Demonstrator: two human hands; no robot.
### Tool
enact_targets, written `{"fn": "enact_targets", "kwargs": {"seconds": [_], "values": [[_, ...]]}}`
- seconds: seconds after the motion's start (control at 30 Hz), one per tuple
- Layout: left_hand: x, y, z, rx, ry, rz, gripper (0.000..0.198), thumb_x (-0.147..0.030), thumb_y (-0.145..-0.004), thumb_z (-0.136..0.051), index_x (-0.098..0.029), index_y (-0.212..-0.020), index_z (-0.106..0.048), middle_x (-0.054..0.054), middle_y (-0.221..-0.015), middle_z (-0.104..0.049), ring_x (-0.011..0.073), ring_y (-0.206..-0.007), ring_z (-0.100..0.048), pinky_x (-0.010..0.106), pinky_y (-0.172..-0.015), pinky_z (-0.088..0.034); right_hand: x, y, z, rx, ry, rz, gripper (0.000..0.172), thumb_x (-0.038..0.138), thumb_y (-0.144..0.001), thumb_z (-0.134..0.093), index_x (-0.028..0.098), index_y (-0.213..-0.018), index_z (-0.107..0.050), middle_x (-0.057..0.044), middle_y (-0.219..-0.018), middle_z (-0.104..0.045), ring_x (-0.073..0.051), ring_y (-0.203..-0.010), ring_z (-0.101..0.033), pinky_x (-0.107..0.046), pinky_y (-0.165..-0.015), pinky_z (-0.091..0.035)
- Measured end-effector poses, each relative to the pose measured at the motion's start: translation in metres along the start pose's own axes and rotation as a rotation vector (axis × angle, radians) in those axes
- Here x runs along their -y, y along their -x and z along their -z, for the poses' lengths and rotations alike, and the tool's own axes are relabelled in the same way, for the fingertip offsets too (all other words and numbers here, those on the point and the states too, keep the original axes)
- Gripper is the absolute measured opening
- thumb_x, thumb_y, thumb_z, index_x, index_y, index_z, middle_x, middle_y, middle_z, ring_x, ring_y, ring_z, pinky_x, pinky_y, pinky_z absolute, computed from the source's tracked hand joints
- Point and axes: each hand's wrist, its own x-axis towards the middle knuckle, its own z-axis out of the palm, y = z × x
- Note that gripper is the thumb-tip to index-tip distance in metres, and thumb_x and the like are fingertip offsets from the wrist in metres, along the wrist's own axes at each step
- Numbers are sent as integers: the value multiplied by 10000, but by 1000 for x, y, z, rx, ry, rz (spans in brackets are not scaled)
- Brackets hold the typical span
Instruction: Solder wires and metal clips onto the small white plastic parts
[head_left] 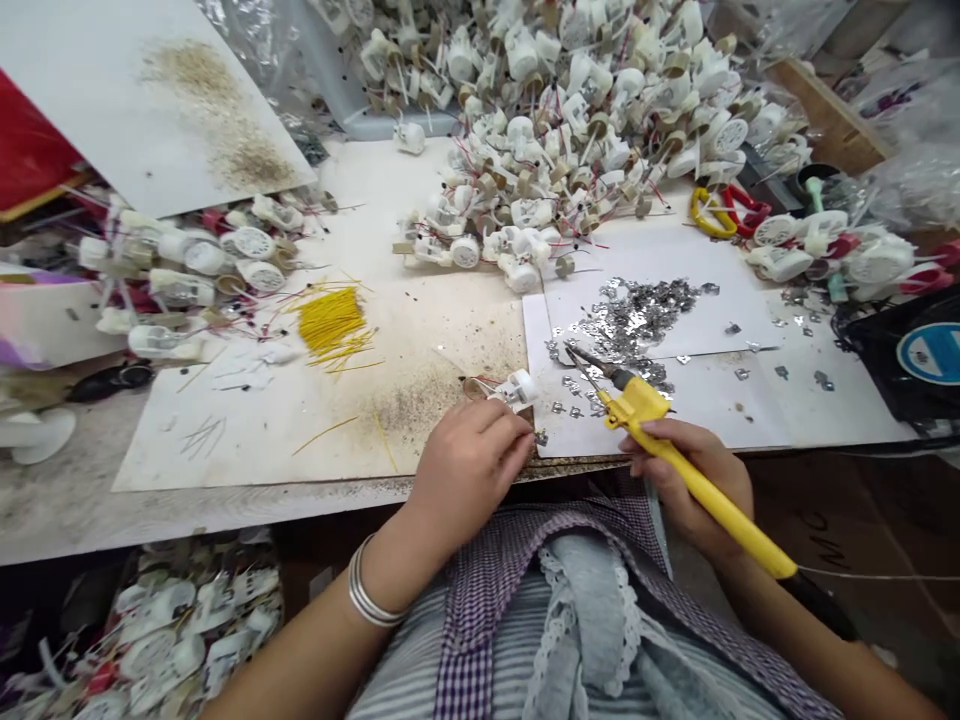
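My left hand (472, 460) is closed at the table's front edge, its fingers curled over a small white plastic assembly (517, 388) with a brown ring and thin wires. Part of that assembly is hidden under the fingers. Just beyond the fingertips sits a tiny silvery metal piece (541, 437); I cannot tell whether they touch it. In my right hand (697, 480) is a yellow soldering iron (697, 485), gripped by its handle. Its tip points up and left over the white sheet, close to a heap of small shiny metal pieces (637, 315).
Many similar white assemblies (525, 150) are piled at the back. More lie at the left (202, 250) and right. A bundle of yellow wires (330, 322) rests left of centre. Red-and-yellow-handled scissors (724, 210) lie behind the metal pieces. A black object with a blue label (930, 352) stands far right.
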Motion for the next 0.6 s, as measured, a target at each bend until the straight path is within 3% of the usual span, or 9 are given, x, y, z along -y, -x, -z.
{"fn": "enact_targets", "kwargs": {"seconds": [0.1,0.2,0.33,0.4,0.5,0.53,0.6], "values": [[2,7,40,-50,173,97,77,-200,-898,-585,-181,-838,-630,22,-801,-644,145,-792,-589,288,-743,-472,10,-25,-18,71,49,97,160,258,-915,-585,257,-1075,-596,-37,-943,-684,-164,-773,-682,-297,-708,-565],[9,29,100,-31,202,236,63,-210,-861,-604,-220,-803,-628,2,-747,-631,149,-759,-587,292,-735,-472,15,-43,-32,70,201,227,173,266,-884,-640,241,-1048,-593,-46,-967,-664,-182,-844,-678,-294,-738,-554],[29,88,180,-38,115,645,121,-346,-782,-651,-231,-744,-641,-2,-747,-660,155,-702,-588,261,-644,-459,6,-53,-42,53,442,311,220,321,-878,-646,226,-1075,-625,-71,-1037,-660,-223,-862,-673,-326,-722,-553],[49,128,206,49,69,877,207,-419,-733,-658,-212,-738,-659,-21,-666,-632,129,-600,-529,224,-547,-410,0,-56,-44,63,489,299,235,355,-888,-626,224,-1083,-637,-79,-1072,-655,-235,-863,-674,-331,-700,-549],[87,195,217,104,39,1174,267,-458,-702,-652,-195,-742,-646,-59,-562,-545,97,-520,-431,202,-515,-357,-4,-59,-45,89,484,289,226,351,-908,-594,238,-1099,-634,-70,-1094,-646,-224,-853,-676,-314,-673,-537],[99,216,213,27,-17,1220,280,-476,-700,-617,-196,-698,-621,-60,-535,-523,103,-517,-435,208,-520,-351,-4,-60,-45,92,475,299,217,342,-911,-589,242,-1099,-632,-62,-1086,-645,-216,-847,-677,-305,-674,-534],[120,251,198,-18,-103,1286,278,-471,-719,-576,-197,-733,-622,-54,-595,-578,126,-592,-515,227,-601,-393,-5,-61,-46,85,456,322,203,321,-909,-591,242,-1092,-630,-49,-1065,-646,-205,-844,-679,-290,-689,-535]]}}
